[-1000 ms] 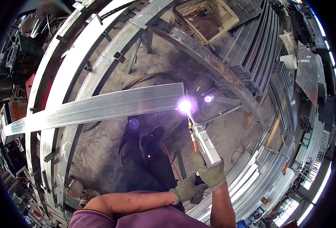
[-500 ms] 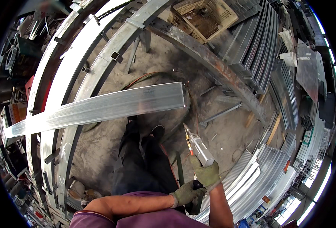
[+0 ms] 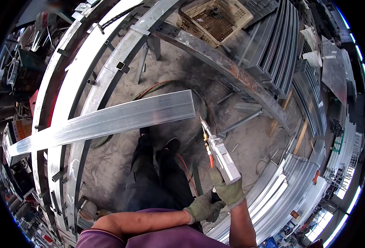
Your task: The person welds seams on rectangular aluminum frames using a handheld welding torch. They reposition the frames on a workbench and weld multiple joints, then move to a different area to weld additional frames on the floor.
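Note:
My right hand point(image 3: 229, 191), in a green-grey work glove, is closed around a silver handheld welding gun point(image 3: 224, 162) with brass fittings and an orange-red hose. The gun's pointed tip point(image 3: 201, 118) is close to the right end of a long rectangular metal tube point(image 3: 143, 112), with a small gap between them. The tube lies across curved metal rails at the left, its right end jutting out over the floor. My gloved left hand point(image 3: 204, 207) reaches across my body and is closed on a thick black hose just behind the gun; its fingers are partly hidden.
A rusty beam point(image 3: 232, 71) runs across the far right. Behind it are a beige plastic crate point(image 3: 226, 35) and stacked metal profiles point(image 3: 270, 51). Corrugated metal sheets point(image 3: 273, 198) lie at my right. Hoses curl over the concrete floor point(image 3: 112, 165) near my feet.
Small bright sparks near the tube's end are gone. The gun's tip has risen slightly in the picture, closer to the level of that end. Both hands keep their grip.

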The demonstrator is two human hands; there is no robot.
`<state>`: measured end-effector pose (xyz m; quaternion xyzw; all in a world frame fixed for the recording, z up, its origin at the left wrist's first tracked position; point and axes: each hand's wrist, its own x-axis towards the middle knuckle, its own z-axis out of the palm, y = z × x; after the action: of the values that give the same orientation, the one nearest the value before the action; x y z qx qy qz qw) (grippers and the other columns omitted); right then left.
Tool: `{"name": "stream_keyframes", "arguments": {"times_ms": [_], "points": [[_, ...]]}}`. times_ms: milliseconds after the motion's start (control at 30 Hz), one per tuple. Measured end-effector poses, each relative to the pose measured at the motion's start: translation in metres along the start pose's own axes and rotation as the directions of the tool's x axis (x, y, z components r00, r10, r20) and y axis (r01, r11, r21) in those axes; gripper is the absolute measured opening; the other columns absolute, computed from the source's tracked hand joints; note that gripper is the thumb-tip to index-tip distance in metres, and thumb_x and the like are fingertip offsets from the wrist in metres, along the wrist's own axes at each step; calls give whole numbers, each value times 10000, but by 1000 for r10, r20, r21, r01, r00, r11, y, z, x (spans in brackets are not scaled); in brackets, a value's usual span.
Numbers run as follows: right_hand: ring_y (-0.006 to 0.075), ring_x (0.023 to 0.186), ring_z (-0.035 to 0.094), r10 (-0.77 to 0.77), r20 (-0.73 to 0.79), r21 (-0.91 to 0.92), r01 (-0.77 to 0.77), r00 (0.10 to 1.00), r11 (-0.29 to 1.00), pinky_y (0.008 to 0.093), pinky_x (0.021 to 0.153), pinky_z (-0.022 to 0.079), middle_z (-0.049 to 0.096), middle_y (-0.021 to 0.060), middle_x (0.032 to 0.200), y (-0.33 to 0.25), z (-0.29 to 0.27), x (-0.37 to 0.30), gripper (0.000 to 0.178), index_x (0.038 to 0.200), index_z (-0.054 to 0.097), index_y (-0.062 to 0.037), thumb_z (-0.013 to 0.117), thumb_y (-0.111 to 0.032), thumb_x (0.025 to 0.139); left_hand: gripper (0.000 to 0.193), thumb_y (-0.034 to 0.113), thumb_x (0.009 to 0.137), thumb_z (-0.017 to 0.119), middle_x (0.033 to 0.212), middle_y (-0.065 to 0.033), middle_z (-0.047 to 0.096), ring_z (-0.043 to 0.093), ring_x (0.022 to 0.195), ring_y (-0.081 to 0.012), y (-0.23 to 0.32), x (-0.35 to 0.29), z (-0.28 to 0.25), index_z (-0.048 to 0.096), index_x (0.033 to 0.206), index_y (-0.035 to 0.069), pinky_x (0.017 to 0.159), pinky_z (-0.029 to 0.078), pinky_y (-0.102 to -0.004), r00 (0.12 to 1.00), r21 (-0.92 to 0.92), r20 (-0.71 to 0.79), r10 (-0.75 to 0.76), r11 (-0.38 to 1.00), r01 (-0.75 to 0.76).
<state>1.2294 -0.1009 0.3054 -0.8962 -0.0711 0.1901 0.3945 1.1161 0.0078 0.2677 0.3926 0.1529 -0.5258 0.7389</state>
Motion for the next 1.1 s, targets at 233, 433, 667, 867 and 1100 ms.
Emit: {"name": "stream_keyframes", "arguments": {"times_ms": [233,433,667,867,1100], "points": [[317,820,828,6,-45,51,-4,999,999,410,701,645,811,140,896,-4,6,6,231,1122,809,-39,833,-236,1004,358,221,1166,661,896,-83,748,740,682,-177,1,-2,-1,503,1427,34,590,601,-342,1000,-76,0,0,997,0],[311,818,831,81,27,68,-83,996,994,403,701,647,815,137,898,-5,4,7,259,1142,804,-31,842,-245,1002,352,229,1164,667,904,-84,741,746,699,-181,2,-1,-2,503,1412,42,590,609,-346,1000,-100,3,-18,995,18],[227,748,759,-13,-15,45,14,1000,999,380,669,604,764,97,849,2,9,8,258,1165,773,-19,832,-227,1024,341,199,1160,662,908,-86,741,752,707,-184,1,-1,-4,502,1417,43,591,609,-341,1000,-113,10,-28,993,29],[307,799,833,43,0,8,-43,999,999,405,680,645,814,137,879,-1,10,11,263,1134,821,-53,857,-270,989,323,175,1155,657,922,-85,743,750,713,-184,-4,5,-7,502,1411,53,585,607,-341,1000,-69,-7,-15,997,15],[305,797,833,-13,7,-49,13,1000,999,402,678,646,812,129,872,0,10,11,248,1121,823,-55,855,-257,982,315,194,1140,691,977,-65,740,721,729,-147,1,0,-7,543,1387,66,619,593,-318,999,-151,10,-33,988,34]]}}
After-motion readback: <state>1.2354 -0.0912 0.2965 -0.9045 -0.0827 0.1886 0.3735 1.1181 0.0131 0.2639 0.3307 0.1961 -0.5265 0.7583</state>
